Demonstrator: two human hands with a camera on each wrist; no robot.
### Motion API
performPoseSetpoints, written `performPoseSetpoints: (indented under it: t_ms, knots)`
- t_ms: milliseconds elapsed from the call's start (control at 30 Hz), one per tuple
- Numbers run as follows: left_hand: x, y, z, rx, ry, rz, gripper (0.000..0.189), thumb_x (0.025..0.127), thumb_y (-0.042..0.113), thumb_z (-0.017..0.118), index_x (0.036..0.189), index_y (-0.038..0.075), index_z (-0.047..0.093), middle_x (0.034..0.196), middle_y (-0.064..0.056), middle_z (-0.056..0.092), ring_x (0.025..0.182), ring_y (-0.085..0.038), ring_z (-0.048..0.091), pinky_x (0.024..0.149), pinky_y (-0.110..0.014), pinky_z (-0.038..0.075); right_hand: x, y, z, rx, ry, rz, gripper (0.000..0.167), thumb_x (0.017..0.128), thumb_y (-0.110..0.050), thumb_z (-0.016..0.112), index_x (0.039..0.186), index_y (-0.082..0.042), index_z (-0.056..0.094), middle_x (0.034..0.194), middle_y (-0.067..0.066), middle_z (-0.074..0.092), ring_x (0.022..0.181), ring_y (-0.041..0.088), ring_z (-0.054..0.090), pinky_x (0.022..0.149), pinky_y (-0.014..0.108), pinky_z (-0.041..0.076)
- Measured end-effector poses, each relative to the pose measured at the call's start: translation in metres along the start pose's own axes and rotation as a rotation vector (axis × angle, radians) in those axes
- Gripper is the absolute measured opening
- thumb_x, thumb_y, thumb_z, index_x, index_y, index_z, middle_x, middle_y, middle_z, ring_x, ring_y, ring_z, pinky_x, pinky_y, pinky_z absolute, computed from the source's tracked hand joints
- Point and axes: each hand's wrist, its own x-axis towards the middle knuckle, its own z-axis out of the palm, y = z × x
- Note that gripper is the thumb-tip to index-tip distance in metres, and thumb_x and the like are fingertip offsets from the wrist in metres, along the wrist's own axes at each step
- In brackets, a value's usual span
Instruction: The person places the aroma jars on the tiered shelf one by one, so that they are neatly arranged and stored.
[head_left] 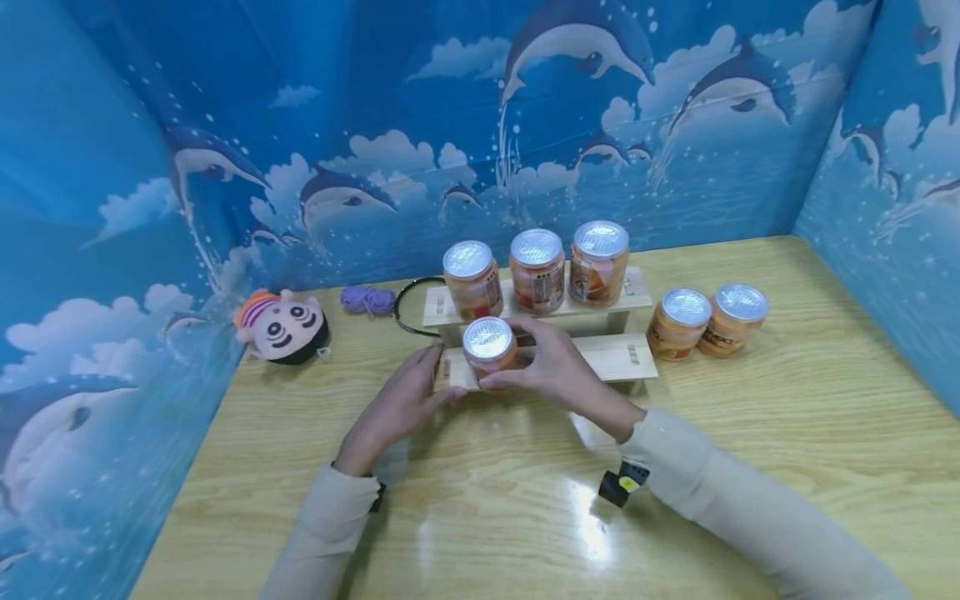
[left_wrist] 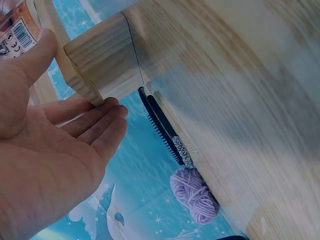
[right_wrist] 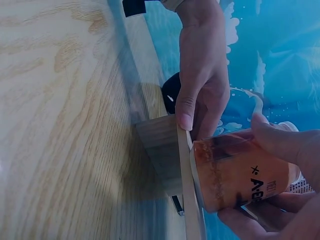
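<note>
My right hand [head_left: 551, 367] grips an orange fruit can [right_wrist: 235, 167] with a silver lid, thumb on one side and fingers on the other. The can stands upright at the left part of the lower step of a two-tier wooden rack [head_left: 603, 358]. At that step's left end, my left hand [head_left: 401, 404] holds the board's end [left_wrist: 82, 87] between thumb and fingers. On the upper step are three similar cans, a left can [head_left: 472, 283], a middle can [head_left: 537, 275] and a right can [head_left: 600, 267].
Right of the rack, two more cans, one nearer [head_left: 677, 329] and one beside it [head_left: 733, 321], stand on the wooden table [head_left: 510, 500]. Leftward lie a black hairband [head_left: 401, 312], purple yarn [head_left: 367, 300] and a plush face toy [head_left: 288, 329]. Dolphin-printed curtains [head_left: 420, 108] enclose the table.
</note>
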Motion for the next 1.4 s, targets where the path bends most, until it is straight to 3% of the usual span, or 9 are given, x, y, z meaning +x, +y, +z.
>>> performPoseSetpoints:
  t_ms: [533, 733, 1267, 1400]
  knots:
    - [-0.001, 0.001, -0.001, -0.003, 0.017, 0.037, 0.084, 0.097, 0.035, 0.069, 0.158, -0.003, 0.026, 0.158, -0.026, 0.034, 0.144, -0.04, 0.036, 0.119, -0.052, 0.032, -0.018, 0.006, -0.012, 0.017, -0.012, 0.006, 0.076, 0.078, -0.02, 0.091, 0.143, -0.008, 0.055, 0.141, 0.011, 0.059, 0.123, 0.032, 0.061, 0.102, 0.043, 0.054]
    - [-0.001, 0.001, 0.0, 0.004, 0.026, 0.05, 0.083, 0.096, 0.034, 0.07, 0.157, -0.005, 0.027, 0.157, -0.027, 0.036, 0.143, -0.041, 0.037, 0.119, -0.052, 0.033, -0.036, 0.011, -0.023, 0.073, 0.012, 0.059, 0.074, 0.08, -0.021, 0.089, 0.142, -0.002, 0.054, 0.141, 0.018, 0.057, 0.125, 0.037, 0.058, 0.103, 0.048, 0.053]
    - [0.0, 0.0, 0.0, 0.015, 0.012, 0.044, 0.085, 0.096, 0.035, 0.07, 0.157, -0.006, 0.025, 0.158, -0.028, 0.033, 0.144, -0.04, 0.035, 0.119, -0.052, 0.033, -0.098, 0.027, -0.08, -0.008, 0.131, 0.154, 0.073, 0.085, -0.026, 0.085, 0.144, 0.0, 0.05, 0.142, 0.022, 0.055, 0.125, 0.041, 0.058, 0.102, 0.052, 0.052]
    - [0.0, 0.0, 0.0, 0.013, 0.013, 0.044, 0.086, 0.096, 0.035, 0.071, 0.156, -0.006, 0.025, 0.158, -0.028, 0.033, 0.144, -0.04, 0.036, 0.119, -0.052, 0.033, -0.111, 0.034, -0.097, -0.055, 0.171, 0.214, 0.076, 0.087, -0.03, 0.083, 0.147, 0.0, 0.048, 0.143, 0.022, 0.054, 0.123, 0.043, 0.058, 0.098, 0.045, 0.055]
